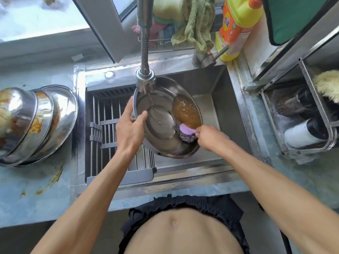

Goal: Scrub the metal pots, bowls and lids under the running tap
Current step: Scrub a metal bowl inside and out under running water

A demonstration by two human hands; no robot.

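One round steel bowl (pixel 161 125), rim gripped by left hand (pixel 131 125); right hand (pixel 211 137) holds purple-handled wire scourer (pixel 185 132). Scrubbing underway; next, likely tip out brown water.

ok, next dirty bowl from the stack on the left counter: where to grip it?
Probably the rim of the outermost steel bowl, coming from the right. The stack of dirty bowls lies tipped, nested mouths facing right, so only that bowl's rim is free; the greasy outsides look slippery.

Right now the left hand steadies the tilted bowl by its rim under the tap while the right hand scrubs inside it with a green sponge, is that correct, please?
Not quite: the head view shows the right hand scrubbing with a steel-wool scourer on a purple handle, not a green sponge. The left hand does steady the tilted bowl under the tap.
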